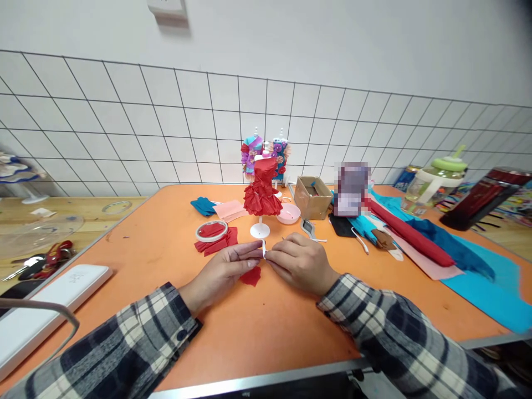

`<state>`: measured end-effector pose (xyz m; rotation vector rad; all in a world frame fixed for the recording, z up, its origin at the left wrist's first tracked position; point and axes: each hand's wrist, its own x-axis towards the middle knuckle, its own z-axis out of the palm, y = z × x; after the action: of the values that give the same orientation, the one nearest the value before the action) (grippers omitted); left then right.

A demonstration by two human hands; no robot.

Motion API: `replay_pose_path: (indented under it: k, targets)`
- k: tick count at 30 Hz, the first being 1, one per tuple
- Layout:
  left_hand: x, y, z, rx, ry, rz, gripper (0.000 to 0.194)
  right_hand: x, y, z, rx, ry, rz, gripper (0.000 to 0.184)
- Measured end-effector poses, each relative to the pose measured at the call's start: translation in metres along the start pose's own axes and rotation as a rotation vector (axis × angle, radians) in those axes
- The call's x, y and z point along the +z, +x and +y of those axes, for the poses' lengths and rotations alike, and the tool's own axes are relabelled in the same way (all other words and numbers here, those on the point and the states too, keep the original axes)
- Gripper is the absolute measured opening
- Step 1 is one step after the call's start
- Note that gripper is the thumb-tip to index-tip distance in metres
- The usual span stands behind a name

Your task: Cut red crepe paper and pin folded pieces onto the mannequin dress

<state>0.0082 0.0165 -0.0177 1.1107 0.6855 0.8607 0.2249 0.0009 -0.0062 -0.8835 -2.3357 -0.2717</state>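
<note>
Near the table's middle, my left hand (226, 271) has its fingers held straight and together, the thumb close below them. A thin white strip (264, 249) that looks like tape or paper lies at its fingertips. My right hand (301, 261) is closed, pinching the lower end of that strip. Just under the fingers lies a small red paper piece (251, 276). Directly behind my hands stands a mini dress form with a ruffled red paper dress (262, 191) on a round white base (260, 230).
Left of the stand, a tape roll (211, 231) rests on red paper pieces (224, 241). Behind are a pink dish (288, 214) and cardboard box (312, 200). Coloured paper (482, 277), a bottle (484, 199) and jug (434, 185) are right; a white power bank (62, 305) is left.
</note>
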Motion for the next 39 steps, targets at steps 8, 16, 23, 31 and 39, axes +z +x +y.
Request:
replay_pose_path:
  k: [8,16,23,31,39]
  targets:
    - [0.004,0.0,0.007,0.054,0.529,0.152,0.042,0.004,0.008,0.008,0.701,0.77,0.217,0.018]
    - [0.008,-0.002,0.007,0.043,0.578,0.137,0.039,0.014,0.005,0.012,0.911,1.128,0.228,0.029]
    - [0.004,0.0,0.008,0.18,0.815,0.177,0.027,0.012,0.004,0.025,0.925,0.915,0.316,0.019]
    - [0.017,-0.006,0.005,0.162,0.863,0.008,0.03,0.01,0.003,-0.003,0.419,0.26,0.211,0.008]
    - [0.014,-0.004,0.004,0.179,0.897,0.034,0.029,0.013,0.002,-0.012,0.377,0.281,0.115,0.005]
